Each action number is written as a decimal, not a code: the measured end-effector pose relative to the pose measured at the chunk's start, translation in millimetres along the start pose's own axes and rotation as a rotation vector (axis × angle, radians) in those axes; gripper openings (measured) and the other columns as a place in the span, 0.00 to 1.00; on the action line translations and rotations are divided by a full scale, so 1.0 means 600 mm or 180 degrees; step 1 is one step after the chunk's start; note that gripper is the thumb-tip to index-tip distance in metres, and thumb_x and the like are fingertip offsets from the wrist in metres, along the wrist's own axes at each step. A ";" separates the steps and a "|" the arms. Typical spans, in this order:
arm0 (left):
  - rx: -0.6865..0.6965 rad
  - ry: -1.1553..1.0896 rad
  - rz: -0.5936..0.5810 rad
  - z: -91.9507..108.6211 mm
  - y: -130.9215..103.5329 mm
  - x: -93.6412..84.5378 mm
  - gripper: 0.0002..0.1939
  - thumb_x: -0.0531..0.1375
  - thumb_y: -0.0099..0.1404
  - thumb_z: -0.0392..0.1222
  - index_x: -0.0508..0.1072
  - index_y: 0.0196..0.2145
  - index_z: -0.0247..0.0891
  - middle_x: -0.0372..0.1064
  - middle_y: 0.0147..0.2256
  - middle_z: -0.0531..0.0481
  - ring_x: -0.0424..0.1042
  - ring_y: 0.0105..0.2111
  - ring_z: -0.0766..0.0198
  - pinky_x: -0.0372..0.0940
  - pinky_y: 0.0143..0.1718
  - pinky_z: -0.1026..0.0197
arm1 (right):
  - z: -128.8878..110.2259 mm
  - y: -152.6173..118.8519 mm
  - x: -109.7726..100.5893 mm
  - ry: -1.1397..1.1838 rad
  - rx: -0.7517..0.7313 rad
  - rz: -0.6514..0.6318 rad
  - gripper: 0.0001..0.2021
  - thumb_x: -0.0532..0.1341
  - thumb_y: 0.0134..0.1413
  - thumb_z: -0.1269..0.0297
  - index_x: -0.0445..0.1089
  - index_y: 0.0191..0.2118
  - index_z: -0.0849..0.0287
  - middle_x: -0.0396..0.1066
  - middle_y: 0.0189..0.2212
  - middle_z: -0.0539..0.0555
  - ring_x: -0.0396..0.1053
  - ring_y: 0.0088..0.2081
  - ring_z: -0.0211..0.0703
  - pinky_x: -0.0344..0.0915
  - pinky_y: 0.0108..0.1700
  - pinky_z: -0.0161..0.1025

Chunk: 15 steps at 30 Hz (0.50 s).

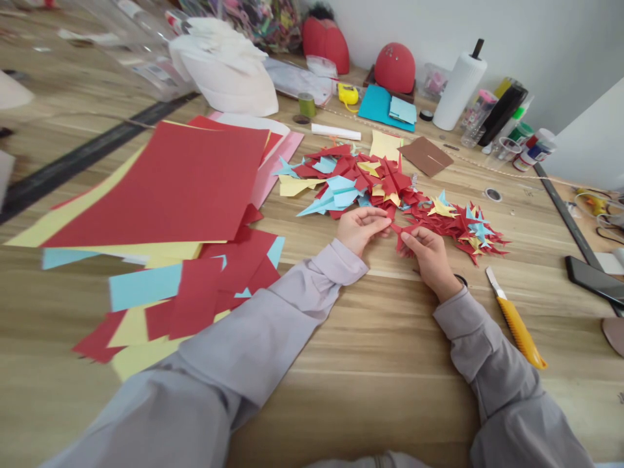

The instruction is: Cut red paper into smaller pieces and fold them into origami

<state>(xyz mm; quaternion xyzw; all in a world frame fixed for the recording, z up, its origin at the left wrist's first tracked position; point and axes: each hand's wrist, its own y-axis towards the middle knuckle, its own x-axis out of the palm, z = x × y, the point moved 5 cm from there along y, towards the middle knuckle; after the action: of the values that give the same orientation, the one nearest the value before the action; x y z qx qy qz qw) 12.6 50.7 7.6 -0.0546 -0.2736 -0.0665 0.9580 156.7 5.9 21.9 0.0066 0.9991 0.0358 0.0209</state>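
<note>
Between my two hands is a small folded piece of red paper (400, 229), pinched at both ends. My left hand (361, 229) is closed on its left end, thumb against fingers. On the other side, my right hand (429, 257) grips the right end between thumb and fingertips. Just behind the hands lies a heap of folded paper pieces (336, 195) in red, light blue and yellow, some shaped like paper planes. A second pile of small pointed paper figures (458, 224) sits to the right. The paper's exact folds are partly hidden by my fingers.
Large red sheets (170, 182) and cut paper scraps (195, 292) cover the left side. A yellow-handled knife (519, 328) with its blade out lies right of my right hand. Farther back are a tape measure (348, 95), a white bottle (458, 91) and a phone (595, 279).
</note>
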 end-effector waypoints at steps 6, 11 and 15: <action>0.0013 0.0067 -0.0035 -0.005 0.003 -0.004 0.21 0.74 0.37 0.41 0.76 0.30 0.33 0.74 0.23 0.51 0.73 0.22 0.66 0.70 0.29 0.61 | -0.001 -0.001 -0.001 0.0022 -0.0029 -0.0015 0.17 0.68 0.46 0.48 0.68 0.22 0.56 0.70 0.19 0.48 0.66 0.22 0.37 0.64 0.28 0.36; -0.0013 -0.0013 -0.0035 -0.002 0.001 -0.002 0.19 0.73 0.38 0.39 0.76 0.30 0.32 0.75 0.22 0.50 0.73 0.22 0.66 0.69 0.28 0.63 | 0.000 0.000 -0.001 0.0111 -0.0075 -0.0030 0.16 0.68 0.47 0.51 0.68 0.22 0.56 0.70 0.19 0.48 0.65 0.22 0.36 0.63 0.28 0.35; -0.0040 -0.0013 -0.0022 0.000 0.000 -0.001 0.17 0.72 0.39 0.38 0.76 0.29 0.32 0.74 0.21 0.50 0.73 0.21 0.67 0.69 0.27 0.64 | 0.001 0.000 0.000 0.0064 -0.0051 -0.0022 0.17 0.68 0.47 0.50 0.67 0.22 0.56 0.70 0.19 0.48 0.65 0.22 0.37 0.63 0.28 0.35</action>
<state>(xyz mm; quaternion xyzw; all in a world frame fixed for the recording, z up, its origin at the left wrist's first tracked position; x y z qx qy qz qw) 12.3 50.9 7.5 -0.0598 -0.2754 -0.0713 0.9568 157.0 5.8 21.2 0.0026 0.9990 0.0439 0.0111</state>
